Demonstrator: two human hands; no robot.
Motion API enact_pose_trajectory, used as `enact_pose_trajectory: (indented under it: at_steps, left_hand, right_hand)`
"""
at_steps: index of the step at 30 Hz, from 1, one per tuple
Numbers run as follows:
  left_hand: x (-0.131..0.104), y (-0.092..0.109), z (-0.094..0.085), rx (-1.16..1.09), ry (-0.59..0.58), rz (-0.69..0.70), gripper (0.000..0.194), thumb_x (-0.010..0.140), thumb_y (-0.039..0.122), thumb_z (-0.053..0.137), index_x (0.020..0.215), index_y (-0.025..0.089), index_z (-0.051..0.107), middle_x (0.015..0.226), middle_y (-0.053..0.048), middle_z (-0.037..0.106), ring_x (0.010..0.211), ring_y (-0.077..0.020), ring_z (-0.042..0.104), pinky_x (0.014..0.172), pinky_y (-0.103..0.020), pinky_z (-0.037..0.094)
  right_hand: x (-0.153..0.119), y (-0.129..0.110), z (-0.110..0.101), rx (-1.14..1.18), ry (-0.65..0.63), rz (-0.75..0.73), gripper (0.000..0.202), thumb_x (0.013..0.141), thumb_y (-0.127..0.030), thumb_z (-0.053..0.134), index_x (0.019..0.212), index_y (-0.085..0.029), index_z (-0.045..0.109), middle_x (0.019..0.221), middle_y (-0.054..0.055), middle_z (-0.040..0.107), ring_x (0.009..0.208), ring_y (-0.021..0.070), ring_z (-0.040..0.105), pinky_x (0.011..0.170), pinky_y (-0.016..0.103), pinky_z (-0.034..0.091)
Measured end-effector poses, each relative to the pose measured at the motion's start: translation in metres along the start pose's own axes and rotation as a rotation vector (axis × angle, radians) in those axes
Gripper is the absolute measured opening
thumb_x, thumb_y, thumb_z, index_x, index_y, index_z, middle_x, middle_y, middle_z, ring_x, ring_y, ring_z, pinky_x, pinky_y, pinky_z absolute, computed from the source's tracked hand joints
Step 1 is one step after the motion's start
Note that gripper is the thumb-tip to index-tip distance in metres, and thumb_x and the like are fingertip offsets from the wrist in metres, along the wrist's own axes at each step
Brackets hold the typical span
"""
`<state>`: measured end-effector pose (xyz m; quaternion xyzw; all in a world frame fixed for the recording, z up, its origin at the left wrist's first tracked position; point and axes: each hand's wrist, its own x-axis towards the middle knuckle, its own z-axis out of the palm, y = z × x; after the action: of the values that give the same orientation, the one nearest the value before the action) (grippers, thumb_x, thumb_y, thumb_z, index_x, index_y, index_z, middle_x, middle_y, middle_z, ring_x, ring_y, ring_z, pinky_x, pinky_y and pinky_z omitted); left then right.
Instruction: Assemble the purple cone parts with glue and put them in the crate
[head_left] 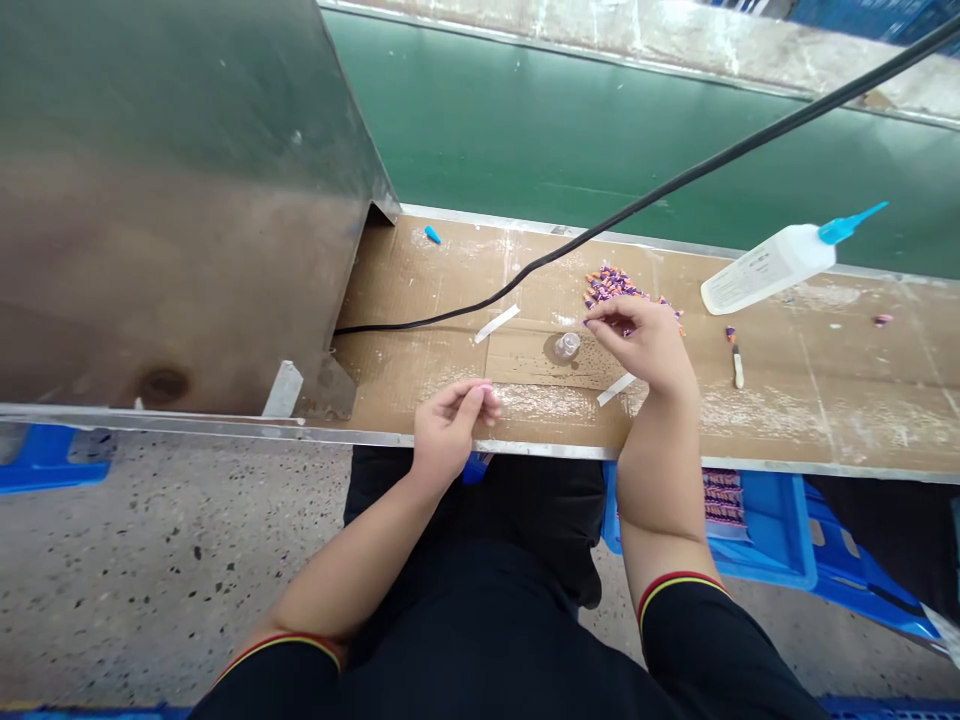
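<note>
Left hand: we saw the left hand [446,430] above the bench's near edge, thumb and fingers pinched together; pink showed at the tips, but we could not tell whether anything was held.
Right hand: we saw the right hand [649,340] with thumb and forefinger closed, apparently grasping a dark purple bit [586,322].
Work so far: we judged it to be partway along, since rows of similar pieces [722,497] lay inside a blue tray [791,530] below the bench, perhaps already dealt with.
Work left: we took the pile of small pieces [611,284] as the remainder; we could not count it, because the right hand hid part.
Pile: we found it on the cardboard [427,290] covering the bench, just beyond the right hand, its pieces purple, orange and pink, tumbled together in no order.
Clear cup: we noticed a small clear cup [568,346] between the hands, on a speckled patch of cardboard.
White bottle: we saw a white bottle [772,270] with a blue nozzle lying tilted to the right of the pile.
</note>
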<state>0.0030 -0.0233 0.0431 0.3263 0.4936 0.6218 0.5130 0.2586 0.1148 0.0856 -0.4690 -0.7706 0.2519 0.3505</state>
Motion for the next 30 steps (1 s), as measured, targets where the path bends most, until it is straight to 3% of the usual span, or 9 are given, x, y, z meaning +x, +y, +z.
enact_pose_trajectory:
  at_steps: [3,6,9,12,18,24,27,30]
  left_hand:
    - [0.026,-0.004,0.016,-0.195,-0.02,-0.238,0.06,0.059,0.062,0.102,0.088,0.014,0.081,0.078,-0.008,0.077,0.064,-0.0133,0.072,0.058,-0.02,0.059]
    - [0.04,-0.007,0.023,-0.285,-0.032,-0.317,0.061,0.052,0.056,0.106,0.087,0.014,0.079,0.08,-0.007,0.078,0.068,-0.0126,0.073,0.062,-0.019,0.059]
    - [0.043,-0.008,0.025,-0.306,-0.037,-0.307,0.061,0.053,0.055,0.106,0.085,0.014,0.077,0.079,-0.006,0.077,0.068,-0.0125,0.073,0.062,-0.019,0.059]
    - [0.039,-0.009,0.025,-0.317,-0.02,-0.286,0.061,0.054,0.058,0.105,0.082,0.013,0.074,0.079,-0.007,0.078,0.067,-0.013,0.074,0.062,-0.019,0.06]
    - [0.037,-0.014,0.025,-0.294,-0.01,-0.267,0.06,0.054,0.057,0.106,0.08,0.013,0.075,0.08,-0.008,0.079,0.068,-0.0143,0.076,0.066,-0.022,0.064]
    - [0.031,-0.023,0.024,-0.185,-0.089,-0.184,0.052,0.066,0.059,0.101,0.089,0.016,0.084,0.088,-0.01,0.081,0.074,-0.0182,0.078,0.079,-0.033,0.07]
    - [0.029,-0.024,0.024,-0.161,-0.098,-0.154,0.048,0.068,0.057,0.1,0.091,0.017,0.085,0.092,-0.01,0.082,0.077,-0.0182,0.079,0.081,-0.032,0.07]
    - [0.03,-0.023,0.024,-0.178,-0.077,-0.156,0.048,0.067,0.056,0.101,0.088,0.017,0.084,0.088,-0.009,0.081,0.076,-0.0163,0.078,0.079,-0.029,0.069]
  right_hand:
    - [-0.001,0.012,0.008,0.03,0.188,0.031,0.014,0.092,-0.03,0.069,0.096,-0.021,0.079,0.092,0.005,0.078,0.075,0.016,0.069,0.068,0.03,0.054]
    - [0.002,0.019,0.02,-0.017,0.277,0.034,0.014,0.093,-0.03,0.067,0.097,-0.021,0.078,0.093,0.005,0.078,0.073,0.0147,0.067,0.067,0.03,0.055]
    - [0.005,0.012,0.031,-0.074,0.344,-0.037,0.014,0.096,-0.03,0.066,0.095,-0.022,0.076,0.094,0.005,0.078,0.072,0.0148,0.066,0.068,0.031,0.056]
    - [-0.002,-0.011,0.043,-0.071,0.367,-0.127,0.014,0.1,-0.031,0.064,0.095,-0.023,0.075,0.093,0.006,0.077,0.076,0.0164,0.067,0.068,0.032,0.057]
    - [-0.042,-0.056,0.084,0.14,0.368,-0.174,0.012,0.105,-0.031,0.061,0.101,-0.025,0.07,0.089,0.006,0.075,0.084,0.0204,0.073,0.074,0.037,0.063]
    - [-0.074,-0.062,0.128,0.225,0.516,-0.049,0.012,0.107,-0.032,0.059,0.106,-0.023,0.068,0.095,0.007,0.073,0.084,0.0186,0.075,0.069,0.032,0.065]
    - [-0.078,-0.062,0.135,0.186,0.545,0.002,0.014,0.108,-0.033,0.057,0.108,-0.023,0.067,0.097,0.007,0.074,0.081,0.0174,0.075,0.069,0.032,0.065]
    - [-0.078,-0.063,0.134,0.126,0.577,-0.078,0.012,0.106,-0.029,0.059,0.107,-0.024,0.07,0.097,0.006,0.076,0.086,0.0184,0.076,0.072,0.033,0.066]
